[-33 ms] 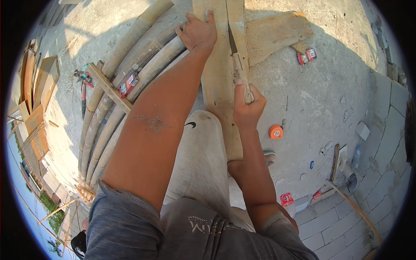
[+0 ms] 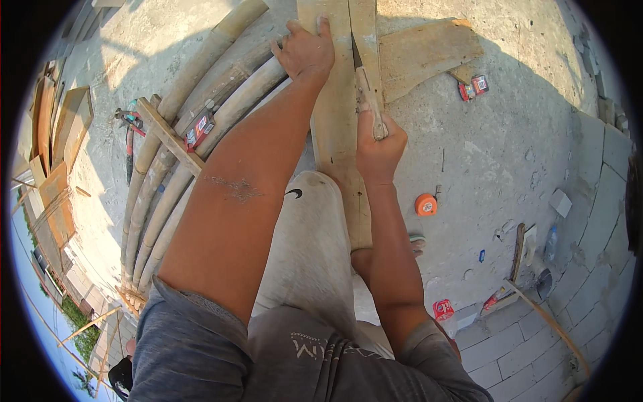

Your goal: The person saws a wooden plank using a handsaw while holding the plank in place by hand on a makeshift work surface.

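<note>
— Head view: where is the wooden plank [image 2: 335, 114]?
— It lies on the concrete floor [image 2: 495, 154], bamboo poles [image 2: 194, 127] touching its left edge; right side is open.
— And hands?
— Left hand [image 2: 305, 50] presses flat, fingers spread. Right hand [image 2: 378, 149] has its fingers wrapped tight around the saw [image 2: 367, 90] handle, blade in the plank.

Left hand [image 2: 306, 48] flat on wooden plank [image 2: 335, 114]; right hand [image 2: 379, 149] grips handsaw [image 2: 368, 94] in plank's cut; orange tape measure [image 2: 426, 204] on concrete floor [image 2: 495, 154].
</note>
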Motion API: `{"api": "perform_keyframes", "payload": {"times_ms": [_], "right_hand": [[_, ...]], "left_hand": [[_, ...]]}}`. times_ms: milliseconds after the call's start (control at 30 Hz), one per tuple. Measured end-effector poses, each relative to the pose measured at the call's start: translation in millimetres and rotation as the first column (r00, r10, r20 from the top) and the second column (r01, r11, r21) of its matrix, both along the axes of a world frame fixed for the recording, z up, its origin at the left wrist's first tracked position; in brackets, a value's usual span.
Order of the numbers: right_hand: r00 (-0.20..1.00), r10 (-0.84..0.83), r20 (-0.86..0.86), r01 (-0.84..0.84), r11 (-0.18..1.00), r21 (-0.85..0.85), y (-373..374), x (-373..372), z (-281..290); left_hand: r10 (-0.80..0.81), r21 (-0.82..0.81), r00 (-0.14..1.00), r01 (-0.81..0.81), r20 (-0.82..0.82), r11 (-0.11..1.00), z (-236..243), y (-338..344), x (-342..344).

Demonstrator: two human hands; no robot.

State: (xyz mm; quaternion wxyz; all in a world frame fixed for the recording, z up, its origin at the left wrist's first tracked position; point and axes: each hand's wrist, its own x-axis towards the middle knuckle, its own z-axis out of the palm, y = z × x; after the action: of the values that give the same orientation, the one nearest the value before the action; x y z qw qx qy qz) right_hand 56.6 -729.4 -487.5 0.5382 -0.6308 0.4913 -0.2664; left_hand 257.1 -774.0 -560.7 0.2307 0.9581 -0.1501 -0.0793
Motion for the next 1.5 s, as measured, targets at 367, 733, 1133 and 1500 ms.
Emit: {"api": "perform_keyframes", "payload": {"times_ms": [367, 733, 1133, 1500], "right_hand": [[1.0, 0.004, 0.005, -0.004, 0.999, 0.032, 19, -24, 7], [1.0, -0.023, 0.0, 0.023, 0.996, 0.081, 44, -57, 24], [1.0, 0.003, -0.018, -0.002, 0.995, 0.1, 49, -71, 31], [0.999, -0.002, -0.035, 0.006, 0.995, 0.095, 80, -97, 37]], "left_hand": [[0.031, 0.079, 1.0, -0.031, 0.002, 0.996, -3, 2, 4], [0.018, 0.111, 0.997, -0.01, -0.075, 0.994, 15, 13, 0], [0.032, 0.097, 0.988, -0.017, -0.149, 0.995, 29, 13, -2], [0.04, 0.132, 0.993, -0.025, -0.113, 0.991, 23, 19, -1]]}}
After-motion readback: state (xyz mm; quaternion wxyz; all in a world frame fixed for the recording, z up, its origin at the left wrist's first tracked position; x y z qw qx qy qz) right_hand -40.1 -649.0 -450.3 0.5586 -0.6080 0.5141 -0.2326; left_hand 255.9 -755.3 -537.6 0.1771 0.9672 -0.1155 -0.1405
